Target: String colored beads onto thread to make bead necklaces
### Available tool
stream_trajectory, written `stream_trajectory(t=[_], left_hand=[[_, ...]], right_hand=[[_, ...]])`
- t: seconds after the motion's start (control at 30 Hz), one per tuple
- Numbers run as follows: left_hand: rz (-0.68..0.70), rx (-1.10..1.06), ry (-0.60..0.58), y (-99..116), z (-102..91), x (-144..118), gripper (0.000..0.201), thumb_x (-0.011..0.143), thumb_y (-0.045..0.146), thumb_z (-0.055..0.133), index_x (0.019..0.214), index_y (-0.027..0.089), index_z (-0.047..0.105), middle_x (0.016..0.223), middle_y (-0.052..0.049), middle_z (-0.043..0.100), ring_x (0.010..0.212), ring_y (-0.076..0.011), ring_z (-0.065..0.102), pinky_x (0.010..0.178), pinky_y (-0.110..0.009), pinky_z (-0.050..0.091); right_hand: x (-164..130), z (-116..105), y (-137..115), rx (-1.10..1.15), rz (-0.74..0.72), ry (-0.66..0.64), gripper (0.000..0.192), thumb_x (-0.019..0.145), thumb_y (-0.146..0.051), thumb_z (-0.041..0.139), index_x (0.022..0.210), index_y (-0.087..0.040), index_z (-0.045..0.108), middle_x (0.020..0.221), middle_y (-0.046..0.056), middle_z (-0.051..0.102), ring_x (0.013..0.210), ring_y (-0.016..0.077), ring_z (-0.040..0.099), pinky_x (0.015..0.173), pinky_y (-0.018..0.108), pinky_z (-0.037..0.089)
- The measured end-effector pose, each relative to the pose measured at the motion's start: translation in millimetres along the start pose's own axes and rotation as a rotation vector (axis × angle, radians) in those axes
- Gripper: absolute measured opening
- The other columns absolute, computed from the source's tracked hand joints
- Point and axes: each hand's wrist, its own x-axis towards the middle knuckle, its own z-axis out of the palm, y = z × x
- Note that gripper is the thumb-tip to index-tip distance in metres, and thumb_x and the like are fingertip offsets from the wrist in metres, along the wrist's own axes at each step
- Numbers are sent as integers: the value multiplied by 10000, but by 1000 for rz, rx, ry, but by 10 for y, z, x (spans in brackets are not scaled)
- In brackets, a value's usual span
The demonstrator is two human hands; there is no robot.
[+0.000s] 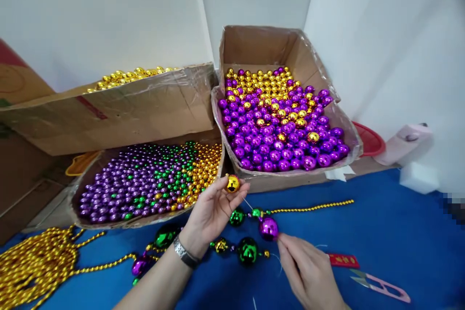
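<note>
My left hand [214,206], with a metal-band watch on its wrist, pinches a shiny gold bead [233,183] between thumb and fingers. A thin thread [247,202] runs down from below that bead toward a big purple bead [269,228]. At the lower right edge of the purple bead, the thumb and fingertips of my right hand [308,269] are closed on it. Beneath both hands lies a strand of mixed beads, including a big green bead [247,251], a smaller green bead [237,216] and a gold one [221,246]. My left forearm hides part of this strand.
An open carton [290,172] of purple and gold beads stands behind my hands. Left of it is a bin [76,208] of small beads under another carton [145,116]. Gold bead strings [39,261], pink thread snips [385,288] and a red tag [343,260] lie on the blue cloth [399,232].
</note>
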Motion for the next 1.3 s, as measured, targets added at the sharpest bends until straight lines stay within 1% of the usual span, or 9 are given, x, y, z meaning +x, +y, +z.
stream_trajectory(t=[0.1,0.37,0.53,0.8,0.93,1.03,1.17,1.23,1.3], left_hand=[[10,8,33,-12,-19,-34,132,852,157,523,902,75,614,919,-128,676,933,-258,659,822,-313,552],[27,25,3,-36,-57,-106,130,856,172,533,945,106,601,928,-111,671,959,-287,647,864,-403,531],[22,-12,14,-50,-83,-113,128,871,177,505,921,98,592,923,-120,667,961,-280,647,858,-388,534],[21,13,17,-73,-80,-142,123,853,184,536,942,114,584,926,-109,670,953,-276,650,856,-390,525],[39,98,-59,-159,-66,-221,138,832,205,586,959,153,579,971,-89,657,963,-263,641,852,-376,505],[84,199,-107,-248,-85,-287,195,815,179,614,1006,180,572,1048,-84,623,998,-238,611,831,-339,491],[108,262,-124,-312,-153,-320,239,814,153,615,1044,190,564,1082,-86,592,985,-202,581,808,-319,481],[112,269,-120,-312,-184,-319,239,820,161,610,1050,195,559,1087,-84,585,976,-195,574,802,-316,478],[124,278,-107,-305,-205,-321,244,817,165,615,1051,197,553,1080,-81,584,966,-189,572,801,-316,475]], right_hand=[[-26,12,-7,-37,-13,-15,190,887,-98,453,1042,-171,534,696,42,620,696,189,646,659,290,498],[-53,37,-12,-120,-35,-21,220,886,-105,454,1078,-160,548,765,74,669,725,205,655,667,309,495],[-56,26,-37,-121,-22,-3,201,888,-107,458,1051,-157,565,804,85,684,705,196,654,652,300,495],[-45,18,-52,-118,-28,16,198,880,-102,467,1019,-140,603,833,93,696,737,197,669,698,300,511],[-28,45,-71,-115,-18,17,198,875,-116,476,1020,-146,609,834,91,698,751,199,674,706,290,517],[-26,78,-83,-81,60,29,191,897,-147,452,1031,-160,587,835,84,691,720,184,664,676,277,514],[-40,101,-77,13,169,-79,193,926,-184,394,1030,-173,556,816,77,651,699,165,631,622,254,498],[-64,98,-57,48,179,-142,245,932,-184,359,1091,-169,544,831,88,627,726,171,617,640,263,501],[-101,96,-28,110,195,-167,291,935,-188,342,1150,-171,537,883,102,607,754,173,611,670,271,506]])
